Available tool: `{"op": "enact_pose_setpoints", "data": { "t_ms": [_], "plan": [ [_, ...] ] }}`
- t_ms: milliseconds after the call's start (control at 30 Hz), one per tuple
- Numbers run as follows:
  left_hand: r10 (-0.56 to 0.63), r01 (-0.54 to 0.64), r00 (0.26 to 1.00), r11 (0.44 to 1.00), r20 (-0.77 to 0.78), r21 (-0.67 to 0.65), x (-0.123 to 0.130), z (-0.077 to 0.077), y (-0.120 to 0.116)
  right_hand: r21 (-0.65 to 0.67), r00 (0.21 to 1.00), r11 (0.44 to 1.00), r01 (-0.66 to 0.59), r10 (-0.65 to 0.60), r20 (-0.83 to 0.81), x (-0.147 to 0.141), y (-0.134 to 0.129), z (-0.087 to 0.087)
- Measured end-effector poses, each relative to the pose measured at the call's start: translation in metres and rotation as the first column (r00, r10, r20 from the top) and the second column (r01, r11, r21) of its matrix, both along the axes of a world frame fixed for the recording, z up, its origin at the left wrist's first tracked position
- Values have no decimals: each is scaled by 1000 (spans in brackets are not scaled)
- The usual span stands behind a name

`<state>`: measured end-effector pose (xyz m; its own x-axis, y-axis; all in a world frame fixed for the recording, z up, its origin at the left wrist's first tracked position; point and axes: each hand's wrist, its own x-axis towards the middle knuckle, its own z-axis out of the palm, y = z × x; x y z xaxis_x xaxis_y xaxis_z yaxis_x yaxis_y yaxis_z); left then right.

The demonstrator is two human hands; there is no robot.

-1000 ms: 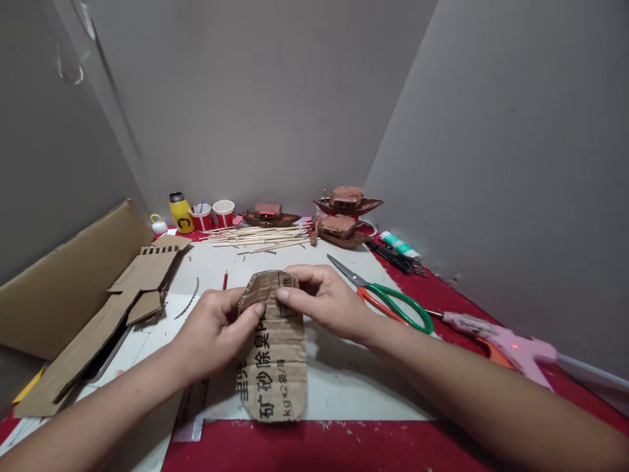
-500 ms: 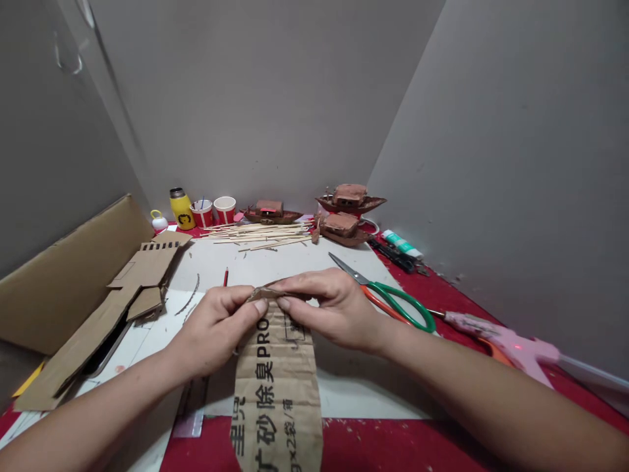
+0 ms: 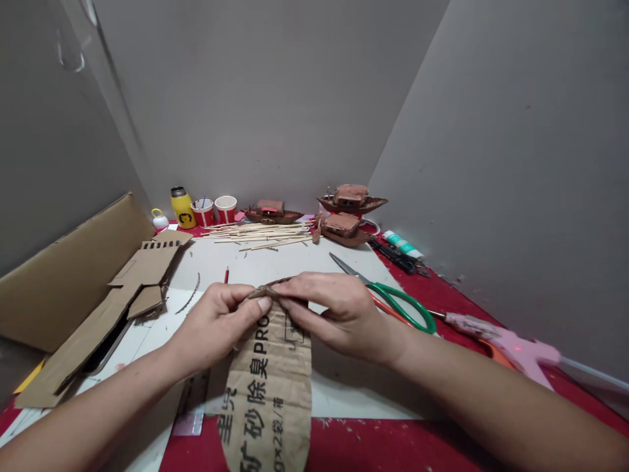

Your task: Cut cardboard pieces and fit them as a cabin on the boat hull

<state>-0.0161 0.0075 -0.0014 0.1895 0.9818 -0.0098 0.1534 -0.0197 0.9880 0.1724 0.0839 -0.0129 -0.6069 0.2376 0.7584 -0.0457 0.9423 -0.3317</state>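
A long piece of brown cardboard point(image 3: 270, 387) with black printed characters hangs from both hands, its far end creased. My left hand point(image 3: 216, 321) pinches that far end between thumb and fingers. Close beside it, my right hand point(image 3: 339, 314) grips the same end from the right, thumb below and fingers on top. The cardboard's lower end runs out of the picture at the bottom. Green-and-orange handled scissors point(image 3: 400, 301) lie just right of my right hand. A red pencil point(image 3: 227, 275) lies beyond my left hand.
Cut cardboard pieces point(image 3: 113, 308) and a cardboard panel point(image 3: 73, 275) stand left. Wooden sticks point(image 3: 260, 232), paper cups point(image 3: 226, 210), a yellow bottle point(image 3: 182, 208) and model boats point(image 3: 344, 226) line the back. At right lie a pink glue gun point(image 3: 501, 337) and a green-white tube point(image 3: 403, 245).
The cardboard's lower part has swung slightly to the left. My right hand's fingers have shifted a little at the creased end; my left hand keeps its grip.
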Motion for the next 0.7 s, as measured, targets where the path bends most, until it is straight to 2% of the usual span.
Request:
{"op": "enact_pose_setpoints", "data": {
  "t_ms": [67, 133, 200, 300, 367, 400, 433, 467, 533, 567, 633, 700],
  "plan": [
    [-3, 9, 995, 998, 96, -55, -1, 0, 1, -189, 992, 977, 98, -111, -63, -2, -2, -1],
    [-17, 35, 982, 995, 190, -96, -4, 2, 4, -412, 963, 898, 154, -230, -141, -4, -2, -1],
    [15, 36, 949, 987, 316, -157, -10, 3, 9, -566, 920, 808, 165, -333, -207, -7, 2, -1],
    [209, -60, 826, 956, 524, -286, -23, 0, 23, -685, 850, 716, 136, -439, -290, -10, 16, 0],
    [352, -198, 735, 929, 580, -313, -29, -8, 32, -787, 799, 614, 58, -502, -332, -11, 28, 1],
    [386, -263, 716, 921, 582, -286, -29, -12, 34, -832, 777, 555, 6, -526, -346, -12, 34, 2],
    [381, -286, 739, 924, 556, -253, -26, -17, 34, -864, 761, 502, -45, -543, -355, -12, 38, 2],
    [338, -266, 799, 941, 497, -210, -22, -21, 33, -883, 750, 462, -85, -553, -362, -13, 40, 1],
    [187, -147, 920, 979, 343, -140, -8, -25, 23, -897, 753, 420, -136, -545, -369, -16, 37, -3],
    [153, -123, 947, 985, 284, -119, -1, -25, 17, -900, 770, 408, -153, -522, -368, -18, 32, -5],
    [165, -163, 954, 986, 249, -30, 11, -23, 4, -908, 833, 374, -191, -428, -351, -21, 15, -8],
    [280, -295, 917, 955, 284, 11, 15, -20, -4, -911, 907, 361, -197, -286, -310, -22, -3, -8]
  ]
}}
